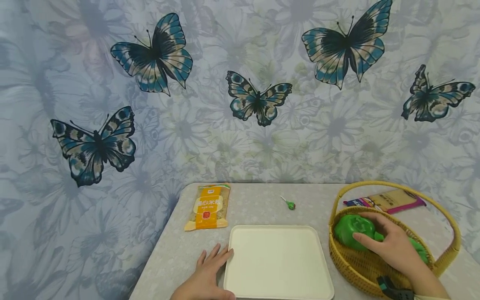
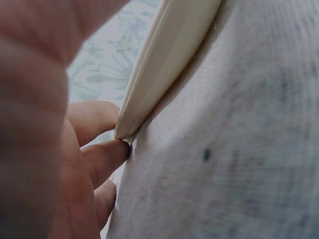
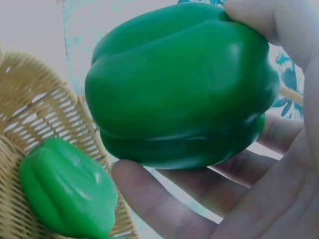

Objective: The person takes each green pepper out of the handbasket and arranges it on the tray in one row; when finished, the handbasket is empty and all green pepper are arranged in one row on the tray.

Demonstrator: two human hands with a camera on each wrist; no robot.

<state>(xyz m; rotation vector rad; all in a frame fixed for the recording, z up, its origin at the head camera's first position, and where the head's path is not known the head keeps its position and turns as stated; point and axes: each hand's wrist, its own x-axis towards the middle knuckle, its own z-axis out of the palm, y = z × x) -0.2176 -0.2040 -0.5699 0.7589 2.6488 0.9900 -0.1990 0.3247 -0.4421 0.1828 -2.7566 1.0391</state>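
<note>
My right hand (image 1: 395,241) grips a large green bell pepper (image 1: 352,230), thumb on one side and fingers round the other. The pepper is over the left part of a woven basket (image 1: 346,266) with a tall handle. Up close in the right wrist view, the held pepper (image 3: 174,84) is dark and glossy; a second, lighter green pepper (image 3: 70,189) lies in the basket. At the left edge of a cream rectangular tray (image 1: 277,262), my left hand (image 1: 208,273) rests with fingers extended, the fingertips touching the tray's rim in the left wrist view.
Behind the tray to the left lies a yellow grain packet (image 1: 207,208). A lollipop with a green wrapper (image 1: 290,205) is at the back middle. Beyond the basket lies a purple and tan packet (image 1: 393,200). A butterfly-printed curtain (image 1: 210,137) hangs behind the table.
</note>
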